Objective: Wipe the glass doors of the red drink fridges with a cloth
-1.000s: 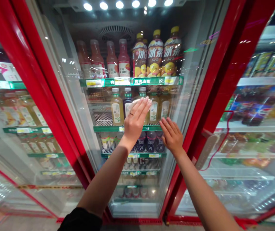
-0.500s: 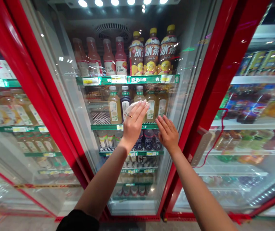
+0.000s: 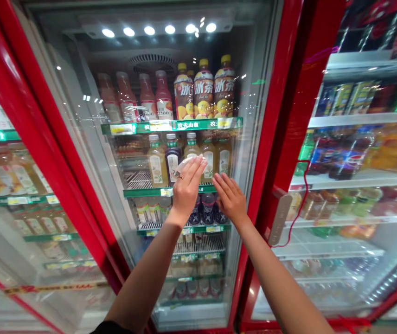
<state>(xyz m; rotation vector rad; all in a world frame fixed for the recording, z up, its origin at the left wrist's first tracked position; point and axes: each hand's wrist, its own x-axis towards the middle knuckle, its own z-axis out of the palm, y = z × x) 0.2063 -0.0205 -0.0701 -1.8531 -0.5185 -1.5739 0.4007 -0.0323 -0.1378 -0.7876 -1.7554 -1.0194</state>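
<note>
My left hand (image 3: 187, 191) lies with fingers together over a crumpled white tissue (image 3: 183, 165), held against the glass door (image 3: 75, 55) of a drinks fridge. A ring shows on one finger. Part of the tissue is hidden under the fingers. To the right and slightly lower is my right hand (image 3: 232, 199), its fingers stretched out at the glass with nothing seen in it. Whether its palm touches the glass I cannot tell. Behind the door, around the hands, juice bottles (image 3: 156, 164) stand upright on a green-edged shelf (image 3: 139, 192).
Iced tea bottles (image 3: 203, 90) and pink drink bottles (image 3: 128, 99) fill the top shelf. A red door frame (image 3: 271, 125) runs down the right side, with a grey handle (image 3: 280, 218) and a red cord (image 3: 304, 199) beside it. More stocked fridges flank both sides.
The whole view has shifted, so the fridge sits lower and further left. Both hands stay at nearly the same places on the glass, the tissue still under my left hand.
</note>
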